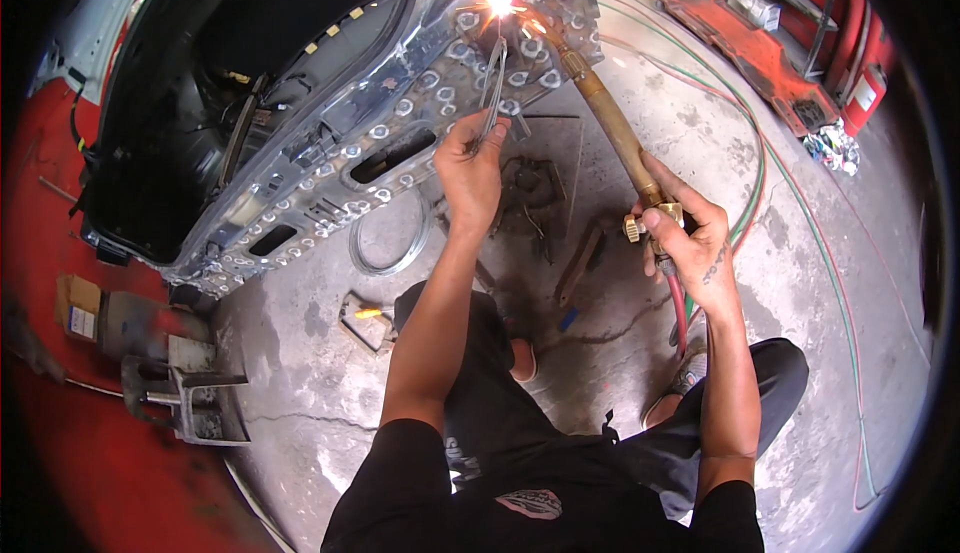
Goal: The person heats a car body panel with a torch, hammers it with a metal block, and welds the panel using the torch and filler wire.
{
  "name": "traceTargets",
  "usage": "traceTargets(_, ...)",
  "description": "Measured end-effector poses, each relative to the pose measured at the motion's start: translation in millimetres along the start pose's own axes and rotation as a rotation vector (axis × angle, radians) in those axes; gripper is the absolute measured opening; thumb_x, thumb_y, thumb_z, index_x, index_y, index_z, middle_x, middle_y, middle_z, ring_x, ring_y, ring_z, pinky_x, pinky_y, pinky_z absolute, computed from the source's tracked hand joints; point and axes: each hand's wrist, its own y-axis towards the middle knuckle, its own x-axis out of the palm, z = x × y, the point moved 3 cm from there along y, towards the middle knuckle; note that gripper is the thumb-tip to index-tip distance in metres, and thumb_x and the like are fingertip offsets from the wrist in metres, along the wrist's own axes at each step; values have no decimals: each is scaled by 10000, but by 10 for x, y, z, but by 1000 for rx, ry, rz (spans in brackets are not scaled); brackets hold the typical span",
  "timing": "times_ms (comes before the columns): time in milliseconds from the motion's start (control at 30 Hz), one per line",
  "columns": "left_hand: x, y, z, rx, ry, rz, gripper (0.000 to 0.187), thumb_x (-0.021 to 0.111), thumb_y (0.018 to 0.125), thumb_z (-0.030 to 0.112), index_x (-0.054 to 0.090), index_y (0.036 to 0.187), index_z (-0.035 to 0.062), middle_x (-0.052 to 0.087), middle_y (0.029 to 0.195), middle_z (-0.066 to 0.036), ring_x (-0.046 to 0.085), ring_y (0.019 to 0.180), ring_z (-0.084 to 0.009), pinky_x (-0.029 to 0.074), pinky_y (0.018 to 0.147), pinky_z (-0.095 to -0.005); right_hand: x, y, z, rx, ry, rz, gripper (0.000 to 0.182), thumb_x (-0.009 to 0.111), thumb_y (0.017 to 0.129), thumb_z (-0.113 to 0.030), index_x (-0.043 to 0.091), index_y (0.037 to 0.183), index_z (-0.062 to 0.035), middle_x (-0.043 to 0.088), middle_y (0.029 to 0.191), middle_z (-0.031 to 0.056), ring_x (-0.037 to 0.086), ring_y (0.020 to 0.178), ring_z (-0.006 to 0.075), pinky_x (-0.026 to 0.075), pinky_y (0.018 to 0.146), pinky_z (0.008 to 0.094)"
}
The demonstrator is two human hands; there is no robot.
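Two hands work for me: my right hand (pixel 695 243) grips the brass torch (pixel 610 123), flame on the car door panel (pixel 400 103); my left hand (pixel 470 168) pinches the filler rod (pixel 493 88) there.

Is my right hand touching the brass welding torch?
Touching. The head view shows the right hand wrapped around the base of the long brass welding torch, fingers by its valve knob.
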Motion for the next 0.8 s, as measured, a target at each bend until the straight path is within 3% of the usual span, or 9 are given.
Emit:
traceTargets(333,10,13,10,3,-17,-2,144,750,977,19,767,1113,-25,762,933,-26,638,805,-74,521,730,-246,5,-5,-1,-1,4,-2,568,707,1003,-149,566,1548,-71,705,925,69,638,574,112,506,511,269)
traceTargets(433,18,14,19,-54,-21,-19,172,697,977,-63,734,1144,-76,780,1031,-93,698,963,-124,533,895,-278,5,-7,-5,2,7,-2,564,705,1005,-145,566,1548,-74,705,928,69,637,574,112,508,510,268)
traceTargets(533,10,33,-19,18,-4,-7,150,749,979,19,764,1121,-27,776,954,-40,649,815,-75,527,724,-249,10,-7,-6,7,10,0,564,706,1005,-144,568,1547,-76,706,934,68,636,575,112,509,510,268)
traceTargets(733,12,44,-54,41,-17,-14,174,743,976,-1,752,1147,-33,780,971,-52,657,813,-78,534,714,-251,-3,3,23,7,22,-2,561,705,1005,-141,569,1546,-76,706,944,68,638,581,112,509,509,266)
traceTargets(800,21,36,-30,-11,-35,-17,177,713,973,-45,736,1148,-63,774,999,-68,670,900,-98,524,821,-258,-4,5,33,3,24,-3,560,705,1005,-140,569,1545,-75,705,945,67,638,582,112,508,509,266)
